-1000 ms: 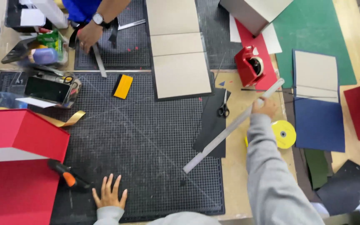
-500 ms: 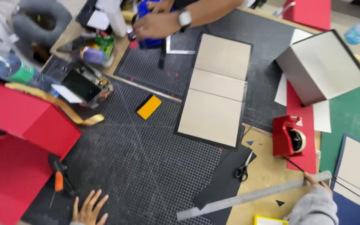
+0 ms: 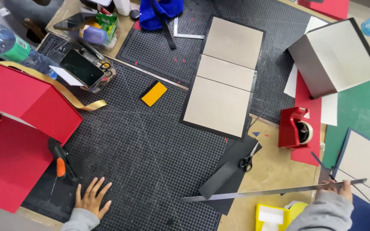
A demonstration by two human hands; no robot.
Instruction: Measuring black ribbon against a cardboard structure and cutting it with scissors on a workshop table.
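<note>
Fingers of the right hand (image 3: pixel 337 188) pinch one end of a long thin steel ruler (image 3: pixel 275 192) over the black gridded cutting mat (image 3: pixel 150 149); stiff, light, likely slippery. Left hand (image 3: pixel 91 199) lies flat, open.

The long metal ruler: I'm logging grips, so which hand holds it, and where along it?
The right hand holds the long metal ruler near its right end. The left hand holds nothing; it lies flat, fingers spread, on the black cutting mat.

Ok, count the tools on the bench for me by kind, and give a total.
Long metal ruler, in the right hand: 1
Scissors: 1
Red tape dispenser: 1
Orange-handled awl, near the left hand: 1
Total: 4
</note>
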